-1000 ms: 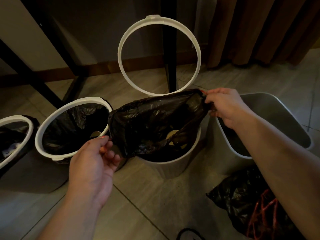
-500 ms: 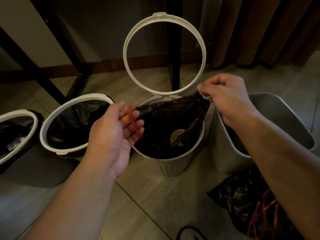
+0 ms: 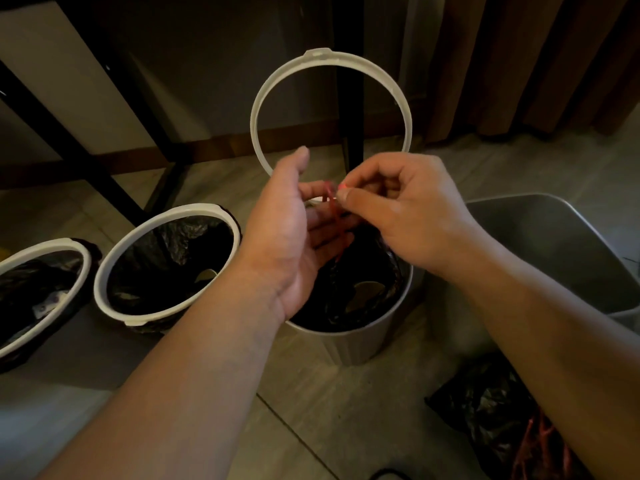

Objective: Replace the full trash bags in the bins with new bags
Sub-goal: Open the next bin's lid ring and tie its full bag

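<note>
Farthest left of the fingers stood a round bin with a cream plastic rim (image 3: 45,246) and a black liner. Just beside it stood a second cream-rimmed round bin (image 3: 138,319), lined the same way. The left hand (image 3: 287,237) was raised over the open cream round bin (image 3: 349,341), palm turned right and fingers half curled. The thin red drawstring (image 3: 334,209) crossed those fingers, but whether they gripped it or merely carried it could not be told. It ran nearly upright, down to the crumpled black plastic trash bag (image 3: 367,271) directly below both hands and inside the bin. Behind the hands stood that bin's cream hinged ring (image 3: 317,53), tipped up. The right hand (image 3: 412,216) was the nearer one, its thumb and forefinger pressed together on the drawstring's upper end. The coming pull or knot probably turned on that upright line between pinch and bag. The hands hid the bag's mouth and most of the cord. Right of the fingers stood a grey rectangular bin (image 3: 571,237), and below it a black bag with red ties (image 3: 485,410), cut off by the frame.
</note>
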{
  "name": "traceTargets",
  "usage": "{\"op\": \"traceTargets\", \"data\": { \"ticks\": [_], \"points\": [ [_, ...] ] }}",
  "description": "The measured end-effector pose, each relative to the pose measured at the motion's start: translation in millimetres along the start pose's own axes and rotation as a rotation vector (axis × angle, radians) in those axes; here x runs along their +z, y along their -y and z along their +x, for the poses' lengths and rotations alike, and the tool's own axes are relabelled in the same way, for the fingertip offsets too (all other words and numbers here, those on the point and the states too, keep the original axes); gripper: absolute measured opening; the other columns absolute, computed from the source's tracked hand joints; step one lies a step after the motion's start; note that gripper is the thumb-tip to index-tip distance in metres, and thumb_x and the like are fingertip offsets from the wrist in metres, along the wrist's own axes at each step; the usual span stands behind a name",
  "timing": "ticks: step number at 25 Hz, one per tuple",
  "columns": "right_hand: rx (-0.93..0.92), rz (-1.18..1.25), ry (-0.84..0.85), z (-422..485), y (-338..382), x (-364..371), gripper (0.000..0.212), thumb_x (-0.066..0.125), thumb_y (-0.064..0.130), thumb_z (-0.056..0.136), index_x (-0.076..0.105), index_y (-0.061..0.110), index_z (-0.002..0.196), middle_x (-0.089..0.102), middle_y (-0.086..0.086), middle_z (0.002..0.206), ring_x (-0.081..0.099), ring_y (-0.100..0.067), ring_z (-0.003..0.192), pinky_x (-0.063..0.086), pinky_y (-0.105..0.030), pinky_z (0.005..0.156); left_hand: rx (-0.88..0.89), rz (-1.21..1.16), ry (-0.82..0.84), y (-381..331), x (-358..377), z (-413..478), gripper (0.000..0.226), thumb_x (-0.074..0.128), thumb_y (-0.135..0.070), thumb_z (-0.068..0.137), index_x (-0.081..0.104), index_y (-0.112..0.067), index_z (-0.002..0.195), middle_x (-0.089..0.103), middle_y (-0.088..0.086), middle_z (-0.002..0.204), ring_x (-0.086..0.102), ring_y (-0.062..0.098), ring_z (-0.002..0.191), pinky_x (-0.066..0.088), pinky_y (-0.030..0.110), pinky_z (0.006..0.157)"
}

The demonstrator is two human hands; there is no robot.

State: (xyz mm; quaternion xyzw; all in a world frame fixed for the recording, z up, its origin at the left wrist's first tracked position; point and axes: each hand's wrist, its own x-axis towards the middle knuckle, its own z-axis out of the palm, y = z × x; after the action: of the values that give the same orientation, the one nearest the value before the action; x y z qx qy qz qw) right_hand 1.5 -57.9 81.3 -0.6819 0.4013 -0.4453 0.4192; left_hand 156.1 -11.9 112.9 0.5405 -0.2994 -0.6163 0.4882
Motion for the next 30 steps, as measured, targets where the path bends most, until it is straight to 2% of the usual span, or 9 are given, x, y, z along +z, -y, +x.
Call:
{"op": "traceTargets", "data": {
  "ticks": [3, 6, 8, 10, 13, 19, 22, 25, 30],
  "points": [
    [-0.078, -0.090, 0.070, -9, -4, -1, 0.009, 0.076, 0.021, 0.095, 0.076, 0.028, 0.101, 0.077, 0.006, 0.089, 0.076, -0.010, 0.084, 0.064, -0.031, 0.077, 0.011, -0.087, -0.007, -5, -5, 2, 0.065, 0.053, -0.064, 0.097, 0.057, -0.013, 0.136, 0.079, 0.016, 0.110, 0.078, 0.030, 0.099, 0.061, 0.045, 0.089],
    [-0.250, 0.065, -0.081, -10, -16, -6, 0.011, 0.072, 0.015, 0.096, 0.073, 0.014, 0.107, 0.076, -0.005, 0.096, 0.075, -0.018, 0.089, 0.063, -0.038, 0.078, 0.046, -0.136, 0.005, -16, -9, 1, 0.065, 0.054, -0.061, 0.097, 0.051, -0.012, 0.140, 0.079, 0.014, 0.109, 0.077, 0.028, 0.094, 0.061, 0.044, 0.088],
    [-0.191, 0.182, -0.072, -2, -27, -15, 0.032, 0.073, 0.018, 0.092, 0.065, 0.014, 0.122, 0.070, -0.012, 0.118, 0.069, -0.023, 0.109, 0.059, -0.052, 0.094, 0.061, -0.080, 0.014, -23, -11, 0, 0.067, 0.055, -0.062, 0.096, 0.052, -0.012, 0.141, 0.079, 0.012, 0.106, 0.076, 0.028, 0.092, 0.061, 0.044, 0.086],
    [-0.048, 0.136, 0.148, 4, -35, -17, 0.068, 0.080, 0.036, 0.081, 0.053, 0.025, 0.143, 0.060, -0.003, 0.143, 0.057, -0.017, 0.133, 0.049, -0.054, 0.110, 0.073, -0.018, 0.024, -29, -11, 0, 0.069, 0.056, -0.062, 0.096, 0.054, -0.011, 0.142, 0.078, 0.011, 0.101, 0.076, 0.028, 0.092, 0.060, 0.044, 0.085],
    [0.045, -0.136, 0.318, 5, -39, 5, 0.093, 0.085, 0.061, 0.065, 0.048, 0.038, 0.147, 0.062, 0.013, 0.139, 0.059, -0.005, 0.130, 0.053, -0.046, 0.108, 0.099, 0.046, 0.030, -36, -8, 0, 0.066, 0.057, -0.060, 0.096, 0.055, -0.010, 0.139, 0.076, 0.010, 0.091, 0.078, 0.028, 0.089, 0.059, 0.044, 0.085],
    [0.003, 0.037, 0.139, 11, -36, 40, 0.064, 0.087, 0.052, 0.067, 0.061, 0.039, 0.123, 0.071, 0.011, 0.124, 0.066, -0.004, 0.121, 0.053, -0.043, 0.108, 0.033, -0.016, 0.113, -44, -6, -3, 0.062, 0.063, -0.058, 0.093, 0.062, -0.008, 0.129, 0.076, 0.012, 0.097, 0.077, 0.030, 0.091, 0.062, 0.045, 0.085],
    [-0.014, 0.069, 0.039, 12, -38, 54, 0.069, 0.083, 0.050, 0.068, 0.053, 0.029, 0.127, 0.072, 0.004, 0.118, 0.070, -0.010, 0.114, 0.054, -0.047, 0.104, 0.049, -0.045, 0.104, -50, -7, -3, 0.060, 0.060, -0.058, 0.095, 0.069, -0.007, 0.126, 0.077, 0.012, 0.106, 0.077, 0.032, 0.105, 0.061, 0.047, 0.092],
    [0.025, 0.028, 0.072, 14, -43, 61, 0.055, 0.081, 0.055, 0.073, 0.059, 0.043, 0.121, 0.073, 0.008, 0.115, 0.068, -0.008, 0.113, 0.054, -0.046, 0.103, 0.047, -0.037, 0.113, -57, -9, -6, 0.061, 0.057, -0.060, 0.095, 0.071, -0.008, 0.125, 0.079, 0.010, 0.113, 0.077, 0.029, 0.107, 0.055, 0.054, 0.096],
    [0.286, -0.100, 0.042, 16, -63, 70, 0.041, 0.082, 0.057, 0.079, 0.064, 0.048, 0.115, 0.070, 0.024, 0.106, 0.062, 0.006, 0.102, 0.048, -0.024, 0.087, 0.095, -0.015, 0.124, -82, -10, -11, 0.062, 0.055, -0.061, 0.095, 0.071, -0.009, 0.124, 0.079, 0.009, 0.112, 0.078, 0.026, 0.101, 0.060, 0.048, 0.083]
  ]
}}
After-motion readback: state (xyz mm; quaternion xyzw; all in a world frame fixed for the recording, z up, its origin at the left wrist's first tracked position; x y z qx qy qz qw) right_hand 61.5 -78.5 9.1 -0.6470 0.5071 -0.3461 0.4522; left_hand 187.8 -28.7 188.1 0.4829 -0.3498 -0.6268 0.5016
